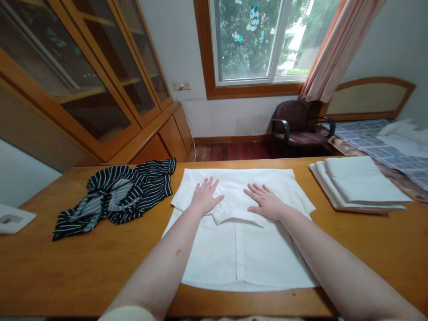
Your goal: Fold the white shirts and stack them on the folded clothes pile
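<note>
A white shirt [214,258] lies spread on the wooden table in front of me, its far part folded over toward me. The collar rests near the middle, and a front placket runs down from it to the hem. My left hand [204,198] lies flat on the left side of the folded part, fingers spread. On the right side of the same fold, my right hand [265,203] presses flat with its fingers apart. Neither hand grips the cloth. Some creases show between the two hands.
A crumpled black-and-white striped garment [133,191] lies left on the table [110,276]. Folded white cloths [364,180] are stacked at the right. A white object [15,219] sits at the far left edge. Beyond stand a cabinet [140,129], an armchair [294,118] and a bed [361,133].
</note>
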`<state>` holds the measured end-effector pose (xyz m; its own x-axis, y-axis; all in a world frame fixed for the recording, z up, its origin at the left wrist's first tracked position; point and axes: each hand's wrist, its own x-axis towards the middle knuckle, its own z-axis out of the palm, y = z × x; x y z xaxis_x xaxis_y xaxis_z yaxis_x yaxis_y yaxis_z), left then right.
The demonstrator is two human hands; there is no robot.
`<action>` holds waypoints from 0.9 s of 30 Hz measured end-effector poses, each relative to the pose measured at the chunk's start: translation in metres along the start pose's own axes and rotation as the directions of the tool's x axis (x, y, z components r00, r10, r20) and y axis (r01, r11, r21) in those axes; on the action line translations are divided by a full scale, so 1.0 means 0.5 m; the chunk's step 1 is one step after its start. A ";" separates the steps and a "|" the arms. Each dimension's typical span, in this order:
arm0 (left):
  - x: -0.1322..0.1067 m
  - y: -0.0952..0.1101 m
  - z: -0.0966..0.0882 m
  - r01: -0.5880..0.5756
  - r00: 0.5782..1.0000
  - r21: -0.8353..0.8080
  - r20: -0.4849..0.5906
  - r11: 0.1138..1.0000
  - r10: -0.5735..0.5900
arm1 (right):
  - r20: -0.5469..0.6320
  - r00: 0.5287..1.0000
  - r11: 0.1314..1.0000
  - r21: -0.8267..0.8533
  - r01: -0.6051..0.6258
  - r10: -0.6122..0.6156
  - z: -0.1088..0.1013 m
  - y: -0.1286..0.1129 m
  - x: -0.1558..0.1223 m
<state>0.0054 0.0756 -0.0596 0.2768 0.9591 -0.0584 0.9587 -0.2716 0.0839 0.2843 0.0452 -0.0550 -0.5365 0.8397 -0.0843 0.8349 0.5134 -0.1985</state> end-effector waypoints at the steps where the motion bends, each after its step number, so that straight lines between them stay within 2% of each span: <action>1: -0.001 -0.004 -0.004 0.012 1.000 -0.001 0.015 1.000 -0.012 | 0.005 1.000 1.000 0.012 -0.002 0.002 -0.001 0.010 -0.005; 6: 0.019 -0.001 -0.054 0.055 0.992 0.001 0.116 0.998 -0.055 | 0.042 0.999 0.990 0.139 -0.010 0.004 -0.039 0.032 -0.007; 7: 0.032 0.007 -0.065 0.063 0.994 0.015 0.092 0.998 -0.064 | 0.017 1.000 0.987 0.158 -0.020 0.018 -0.049 0.027 0.006; 9: 0.062 0.030 -0.079 0.045 0.998 0.065 -0.035 0.997 -0.043 | -0.105 0.990 0.987 0.142 -0.078 0.093 -0.065 0.011 0.045; 10: 0.078 0.043 -0.080 -0.010 0.995 0.090 -0.099 0.996 0.019 | -0.167 0.981 0.990 0.112 -0.083 0.101 -0.068 0.002 0.069; 12: 0.105 0.063 -0.068 -0.114 0.981 0.116 -0.145 0.987 0.130 | -0.223 0.967 0.992 0.055 -0.112 0.122 -0.063 -0.015 0.118; 15: 0.128 0.068 -0.030 -0.110 0.987 0.085 -0.112 0.990 0.119 | -0.172 0.967 0.982 0.015 -0.189 0.188 -0.035 -0.025 0.167; 18: 0.132 0.039 0.005 -0.054 0.992 0.035 -0.109 0.998 0.058 | -0.143 0.965 0.975 -0.001 -0.222 0.220 -0.009 -0.012 0.175; 20: 0.131 0.009 0.015 0.009 0.993 0.018 -0.115 1.000 -0.007 | -0.153 0.950 0.961 -0.007 -0.278 0.273 -0.003 0.009 0.166; 24: 0.126 -0.059 0.009 0.134 0.985 0.010 -0.108 0.991 -0.132 | -0.152 0.894 0.903 -0.027 -0.430 0.421 -0.011 0.068 0.134; 27: 0.121 -0.106 0.001 0.178 0.979 0.019 -0.103 0.984 -0.175 | -0.146 0.870 0.874 -0.054 -0.483 0.471 -0.018 0.115 0.108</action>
<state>-0.0287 0.1480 -0.0680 0.0964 0.9949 0.0309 0.9938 -0.0980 0.0532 0.3045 0.1216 -0.0623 -0.0552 0.9982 -0.0239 0.9954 0.0531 -0.0804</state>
